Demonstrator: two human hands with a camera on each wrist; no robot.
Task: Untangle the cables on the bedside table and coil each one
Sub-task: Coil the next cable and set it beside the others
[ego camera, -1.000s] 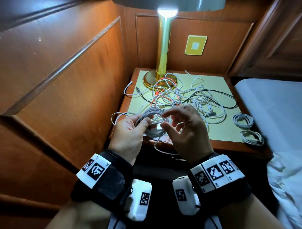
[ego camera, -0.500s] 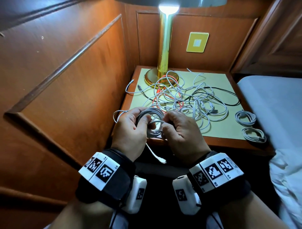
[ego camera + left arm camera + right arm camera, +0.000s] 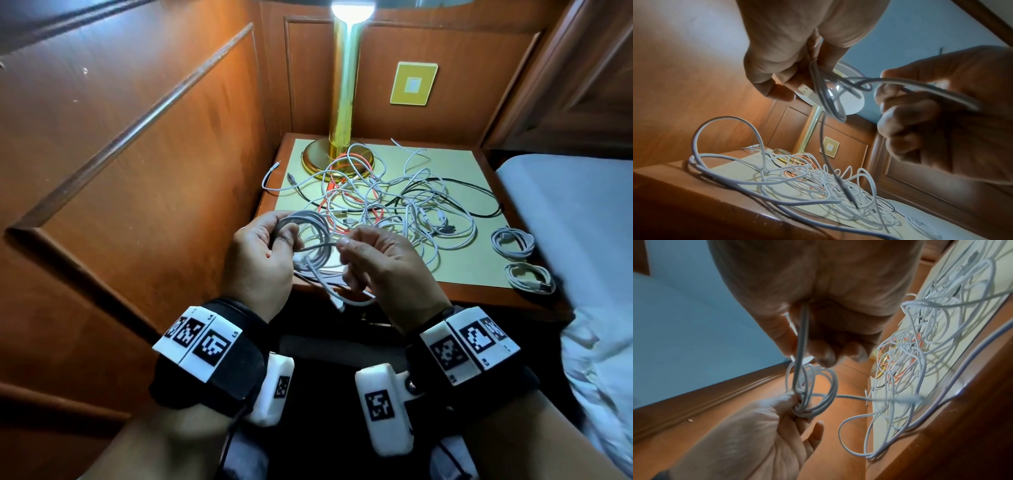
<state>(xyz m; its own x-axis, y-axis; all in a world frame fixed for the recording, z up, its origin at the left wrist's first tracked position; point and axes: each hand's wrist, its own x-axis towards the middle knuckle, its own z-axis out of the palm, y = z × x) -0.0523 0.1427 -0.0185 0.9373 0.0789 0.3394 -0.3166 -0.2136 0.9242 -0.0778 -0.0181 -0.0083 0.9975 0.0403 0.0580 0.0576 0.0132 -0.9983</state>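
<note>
1. Loops of a white cable coil sit bunched in the left hand, thumb and fingers pinched on one side of the ring. That pinch likely keeps the loops from springing apart.

2. The right hand has its fingers curled round the loose tail of the same cable, just beside the coil. I think it is feeding the tail round to make the next loop. The tail hangs down below the hands, and its plug end dangles free.

3. Both hands hold the coil up in the air, near the front edge of the bedside table. That way this cable stays out of the pile.

4. The tangle of cables lies on the table top, behind the hands. It is mostly white cords, with an orange cable and a black cable mixed in. It still needs sorting.

5. Two finished coils lie at the right side of the table, well apart from the tangle. One sits nearer the front than the other.

6. The table has a wood rim and a pale yellow top. A shiny gold lamp stands at the back and lights it up.

7. Brown wood panels go round the corner. A yellow wall plate is behind the lamp. A bed with a white sheet is on the right.
</note>
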